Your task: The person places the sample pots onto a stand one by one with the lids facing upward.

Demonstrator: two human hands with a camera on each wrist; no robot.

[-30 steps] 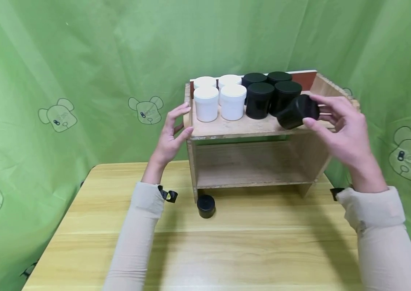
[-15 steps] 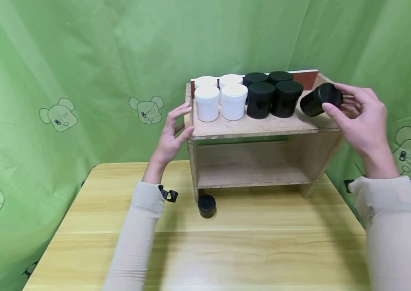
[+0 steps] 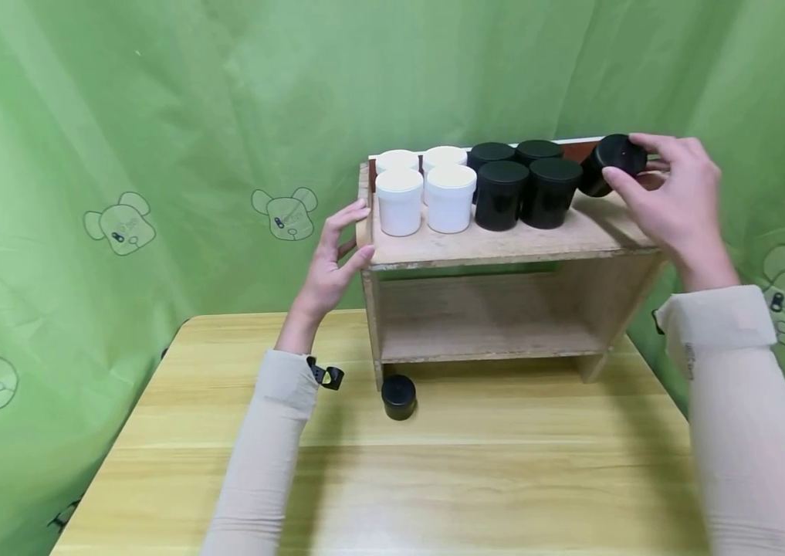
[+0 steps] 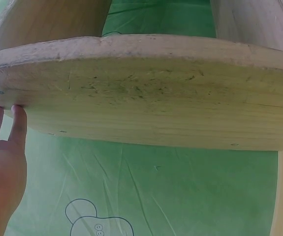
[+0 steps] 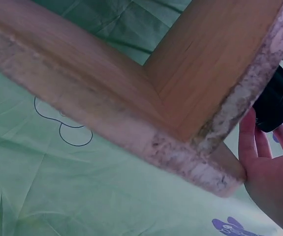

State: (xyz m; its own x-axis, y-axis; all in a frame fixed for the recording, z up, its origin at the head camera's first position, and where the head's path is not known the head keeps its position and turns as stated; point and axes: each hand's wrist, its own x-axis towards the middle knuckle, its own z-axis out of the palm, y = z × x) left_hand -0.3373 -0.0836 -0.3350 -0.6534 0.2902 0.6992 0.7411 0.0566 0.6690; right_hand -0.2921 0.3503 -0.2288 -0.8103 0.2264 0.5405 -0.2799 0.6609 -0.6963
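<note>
My right hand [image 3: 684,201] grips a black lidded jar [image 3: 600,171] between thumb and fingers. Tilted, this jar is over the right end of the top board of a wooden shelf [image 3: 489,251], right of the standing black jars [image 3: 550,197]. In the right wrist view, the fingers [image 5: 247,135] are at the dark jar [image 5: 274,105], partly hidden by the shelf. My left hand [image 3: 326,270] touches the shelf's left side panel with its fingertips; in the left wrist view the extended fingers [image 4: 18,125] meet the panel's outer face [image 4: 146,98].
Several white jars [image 3: 400,205] stand left of the black ones in two rows. A small black round container [image 3: 399,398] sits on the wooden table [image 3: 489,494] by the shelf's left front leg. A green curtain [image 3: 225,100] hangs behind.
My right hand has carried the black jar right, past the standing black jars, then back toward the shelf's rear. The left hand stays at the side panel.
</note>
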